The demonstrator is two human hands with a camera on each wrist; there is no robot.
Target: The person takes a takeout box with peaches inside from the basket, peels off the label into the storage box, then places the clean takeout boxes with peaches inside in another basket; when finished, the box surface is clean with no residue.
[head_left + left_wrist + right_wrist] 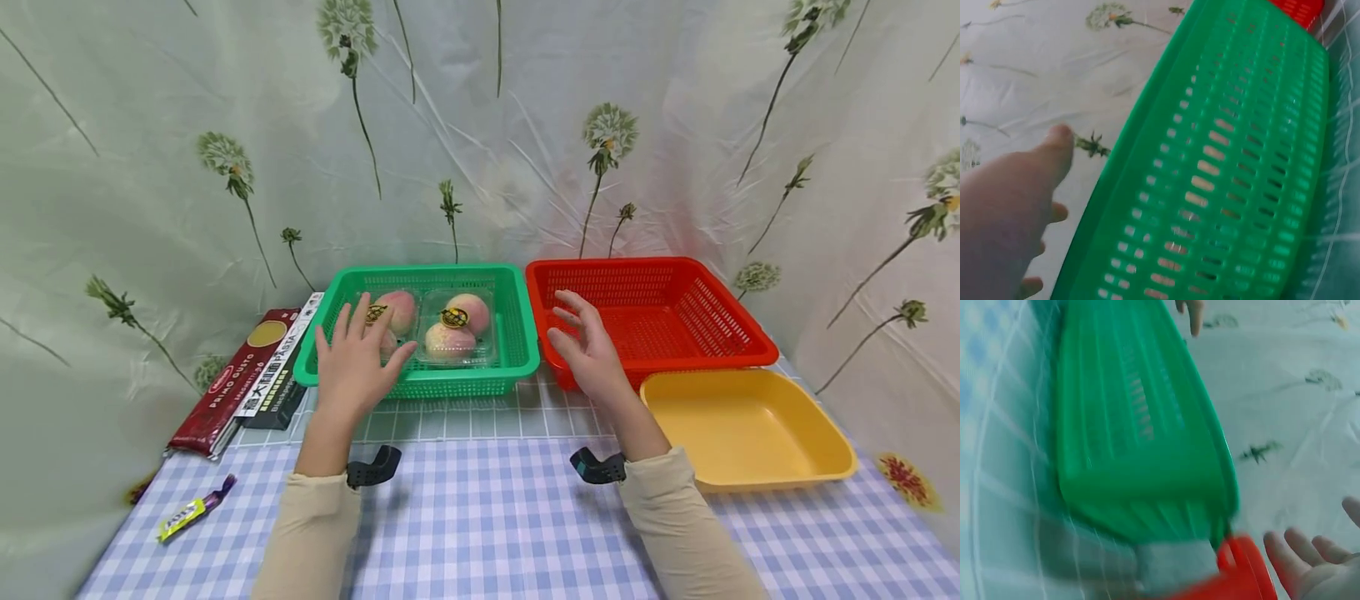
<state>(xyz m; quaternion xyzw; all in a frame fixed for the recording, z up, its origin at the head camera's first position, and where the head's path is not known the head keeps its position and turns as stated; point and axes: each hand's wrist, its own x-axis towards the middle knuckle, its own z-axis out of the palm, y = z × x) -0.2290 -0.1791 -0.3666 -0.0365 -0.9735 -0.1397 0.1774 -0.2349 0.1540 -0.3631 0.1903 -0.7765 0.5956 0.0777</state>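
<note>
green basket [517,333] | on table | holds clear peach box [450,329] | upright

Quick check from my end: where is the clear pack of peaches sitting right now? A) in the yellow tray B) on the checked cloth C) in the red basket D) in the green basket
D: the peach pack lies inside the green basket, while the red basket and the yellow tray hold nothing.

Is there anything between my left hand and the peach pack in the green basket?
Nothing visible. The left hand hovers open over the near left rim of the green basket; the clear peach pack lies uncovered inside, just past the fingertips. The right hand is off to the side.
</note>
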